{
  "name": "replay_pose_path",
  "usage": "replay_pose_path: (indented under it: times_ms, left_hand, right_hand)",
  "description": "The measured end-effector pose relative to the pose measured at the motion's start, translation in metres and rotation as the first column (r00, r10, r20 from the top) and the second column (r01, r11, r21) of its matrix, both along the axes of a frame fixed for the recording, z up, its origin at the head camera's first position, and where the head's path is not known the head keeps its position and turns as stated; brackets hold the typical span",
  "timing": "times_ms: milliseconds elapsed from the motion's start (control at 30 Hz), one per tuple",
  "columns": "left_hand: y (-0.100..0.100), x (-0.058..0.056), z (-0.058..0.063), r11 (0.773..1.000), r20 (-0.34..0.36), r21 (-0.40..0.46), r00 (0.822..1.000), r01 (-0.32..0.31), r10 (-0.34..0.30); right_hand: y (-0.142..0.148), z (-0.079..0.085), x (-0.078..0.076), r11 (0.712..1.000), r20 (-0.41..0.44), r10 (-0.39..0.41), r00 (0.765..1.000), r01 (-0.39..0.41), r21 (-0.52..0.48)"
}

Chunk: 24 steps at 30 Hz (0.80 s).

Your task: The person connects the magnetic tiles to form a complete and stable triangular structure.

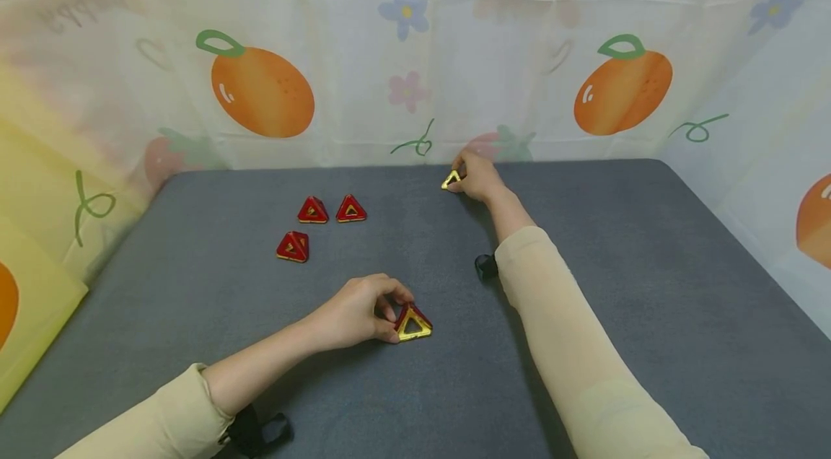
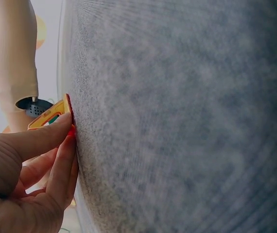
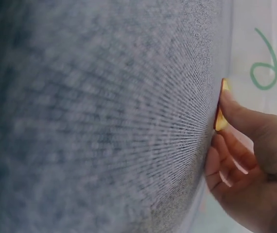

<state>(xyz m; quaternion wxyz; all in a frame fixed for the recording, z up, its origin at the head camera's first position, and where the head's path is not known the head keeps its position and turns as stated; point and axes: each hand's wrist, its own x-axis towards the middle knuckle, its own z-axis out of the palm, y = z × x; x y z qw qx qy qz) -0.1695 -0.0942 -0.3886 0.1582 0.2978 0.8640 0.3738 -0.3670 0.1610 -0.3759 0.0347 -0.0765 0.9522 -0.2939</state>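
At the front middle of the table my left hand (image 1: 361,311) pinches a red and yellow triangular piece (image 1: 414,333) between thumb and fingers, a yellow-framed open triangle facing me. In the left wrist view the thumb and fingertips of the left hand (image 2: 36,170) hold this piece (image 2: 48,115) right at the table surface. Far off, close to the table's back edge, my right hand (image 1: 479,177) pinches a small yellow triangle frame (image 1: 451,180). The right wrist view has this triangle (image 3: 220,109), red-edged, between thumb and fingers of the right hand (image 3: 255,165).
Three red pyramids with yellow edges stand at the back left: one nearer me (image 1: 293,247), one behind it (image 1: 313,210), and one to the right (image 1: 351,208). A fruit-print cloth (image 1: 467,69) hangs behind the grey table (image 1: 617,257). Black wrist-camera parts (image 1: 485,267) hang below the right cuff.
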Motion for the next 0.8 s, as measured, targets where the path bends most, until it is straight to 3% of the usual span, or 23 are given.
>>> replay_pose_path:
  times_ms: [200,467,800]
  left_hand:
    - [0.000,0.000,0.001,1.000,0.011,-0.001,1.000,-0.001,0.001]
    - [0.000,0.000,0.000,1.000,0.016,0.000,1.000,-0.005,0.005]
    - [0.000,0.000,0.001,1.000,-0.003,-0.003,1.000,0.000,0.000]
  right_hand:
    - [0.005,0.002,0.000,0.999,-0.055,-0.015,0.998,0.013,-0.042]
    - [0.011,0.010,0.005,0.985,-0.053,0.133,0.990,-0.138,-0.104]
    - [0.007,0.024,0.025,0.947,-0.029,0.270,0.962,-0.271,-0.170]
